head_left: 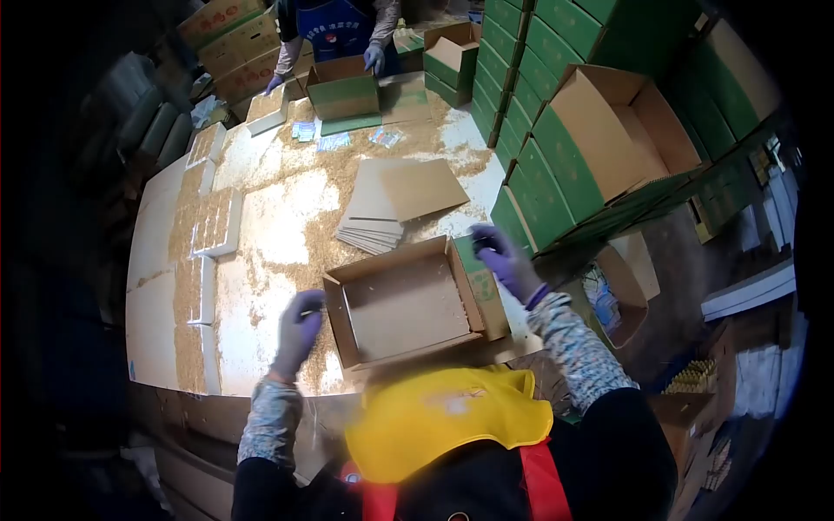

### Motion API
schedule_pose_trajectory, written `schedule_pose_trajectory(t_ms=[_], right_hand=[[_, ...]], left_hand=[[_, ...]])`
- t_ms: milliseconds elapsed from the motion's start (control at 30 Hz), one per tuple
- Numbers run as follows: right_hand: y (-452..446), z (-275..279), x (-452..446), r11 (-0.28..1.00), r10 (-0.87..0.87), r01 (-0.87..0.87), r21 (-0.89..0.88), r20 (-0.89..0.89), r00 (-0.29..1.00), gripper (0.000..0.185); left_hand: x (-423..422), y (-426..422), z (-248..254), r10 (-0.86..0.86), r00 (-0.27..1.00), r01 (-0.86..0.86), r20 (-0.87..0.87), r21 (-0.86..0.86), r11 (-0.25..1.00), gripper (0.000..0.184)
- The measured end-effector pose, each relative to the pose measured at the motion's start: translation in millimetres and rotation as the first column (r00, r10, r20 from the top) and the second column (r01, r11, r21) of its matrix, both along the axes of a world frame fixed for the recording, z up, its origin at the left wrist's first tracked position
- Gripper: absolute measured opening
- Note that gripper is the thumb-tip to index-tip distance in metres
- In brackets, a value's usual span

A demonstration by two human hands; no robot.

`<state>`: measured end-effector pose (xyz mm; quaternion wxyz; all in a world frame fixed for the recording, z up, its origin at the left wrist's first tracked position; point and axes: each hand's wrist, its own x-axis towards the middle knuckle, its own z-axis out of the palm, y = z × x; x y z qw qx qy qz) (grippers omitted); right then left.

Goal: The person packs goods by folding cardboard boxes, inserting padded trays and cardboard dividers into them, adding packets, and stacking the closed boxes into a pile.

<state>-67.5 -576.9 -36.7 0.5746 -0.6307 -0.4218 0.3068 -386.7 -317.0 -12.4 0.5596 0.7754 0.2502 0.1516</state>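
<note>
An open cardboard box (pixel 404 300) with a flat, pale bottom lies on the worktable in front of me. Its green outer side (pixel 480 291) shows at the right. My left hand (pixel 300 334), in a purple glove, hovers just off the box's left wall, fingers apart and holding nothing I can see. Over the right side of the box is my right hand (pixel 511 265), gloved too, its fingers bent but apart; whether they touch the green side I cannot tell. Beyond the box, a fanned stack of cardboard sheets (pixel 369 204) rests on the table.
Loose sawdust-like material covers much of the white table (pixel 161 252). White foam trays (pixel 217 221) line its left part. Stacked green boxes (pixel 543 143) rise at the right. Across the table, a person in a blue apron (pixel 343 35) has a gloved hand on another green box (pixel 343 95).
</note>
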Motion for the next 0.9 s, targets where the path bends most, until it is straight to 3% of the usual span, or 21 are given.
schedule_pose_trajectory(t_ms=[33,67,100,167,200,233,300,333,400,433,467,500,567,600,667,767,833,867,900], right_hand=[[-20.4,-3.9,5.1,0.991,-0.126,0.134,-0.006,-0.388,0.913,0.075],[-27.5,-63.1,2.6,0.988,-0.093,0.036,-0.153,-0.388,0.917,0.073],[-25.5,-80.7,-15.0,0.962,-0.08,-0.01,-0.272,-0.314,0.946,0.078],[-9.9,-77.3,-59.8,0.891,-0.113,0.103,-0.442,0.004,0.994,0.092],[-0.7,-88.0,-69.8,0.864,-0.166,0.172,-0.472,0.055,0.985,0.102],[7.9,-122.3,-68.4,0.858,-0.261,0.212,-0.468,-0.042,0.964,0.108],[-2.8,-109.8,-61.6,0.846,-0.212,0.235,-0.479,0.103,0.972,0.101],[-12.8,-94.5,-56.2,0.861,-0.16,0.182,-0.475,0.087,0.983,0.098],[-34.8,-47.3,-50.9,0.888,-0.131,0.154,-0.433,0.083,0.988,0.09],[-43.1,-23.2,-46.3,0.908,-0.119,0.142,-0.394,0.081,0.99,0.086],[-58.1,-7.4,-24.1,0.958,-0.175,0.098,-0.268,-0.281,0.944,0.074],[-90.1,20.7,-0.7,0.954,-0.295,0.3,-0.028,-0.291,0.91,0.063],[-153.8,76.2,44.1,0.703,-0.464,0.535,0.468,-0.268,0.844,0.043],[-173.1,111.3,74.0,0.527,-0.598,0.621,0.579,-0.267,0.756,0.033],[-211.7,181.4,133.8,0.115,-0.848,0.686,0.719,-0.289,0.445,0.021],[-237.4,123.2,259.7,0.71,-0.676,0.583,0.396,0.149,0.722,0.044],[-226.1,110.6,286.2,0.728,-0.372,0.433,0.532,-0.224,0.901,0.049],[-213.7,101.0,305.8,0.723,-0.373,0.419,0.549,-0.199,0.906,0.049],[-195.7,83.6,319.8,0.628,-0.362,0.459,0.629,-0.287,0.887,0.05]], left_hand=[[-11.3,9.3,-7.9,0.212,0.977,-0.205,-0.002,-0.256,0.945,0.049],[-11.8,12.5,-32.4,0.226,0.962,-0.272,-0.153,-0.477,0.836,0.057],[-8.7,9.4,-53.6,-0.049,0.981,-0.101,-0.19,-0.704,0.703,0.052],[15.4,-8.7,-110.6,-0.087,0.939,-0.222,-0.332,-0.781,0.583,0.067],[30.1,-16.5,-113.7,-0.104,0.926,-0.199,-0.363,-0.704,0.682,0.066],[46.5,-20.8,-115.1,-0.114,0.916,-0.164,-0.386,-0.616,0.77,0.064],[33.5,-10.7,-138.0,-0.052,0.941,-0.2,-0.334,-0.676,0.709,0.059],[37.1,-28.2,-103.4,-0.046,0.961,-0.164,-0.271,-0.698,0.697,0.059],[42.8,-35.9,-80.3,0.008,0.985,-0.121,-0.173,-0.653,0.748,0.056],[45.3,-40.5,-67.9,0.032,0.992,-0.102,-0.122,-0.626,0.773,0.055],[49.7,-61.3,-13.4,-0.029,1.0,0.028,0.01,-0.686,0.727,0.055],[51.9,-69.0,20.9,0.041,0.998,-0.007,0.045,-0.59,0.807,0.053],[63.4,-78.7,64.7,0.154,0.943,0.09,0.295,-0.672,0.735,0.053],[83.4,-83.4,89.1,0.141,0.921,0.145,0.364,-0.655,0.742,0.052],[129.8,-99.1,132.9,0.097,0.874,0.253,0.476,-0.616,0.746,0.051],[223.4,-123.4,192.5,-0.062,0.803,0.422,0.592,-0.493,0.761,0.05],[285.1,-136.0,224.5,-0.207,0.755,0.51,0.622,-0.359,0.781,0.049],[314.4,-142.4,237.4,-0.297,0.73,0.547,0.616,-0.265,0.794,0.049],[339.9,-147.2,245.4,-0.404,0.706,0.576,0.582,-0.14,0.805,0.048]])
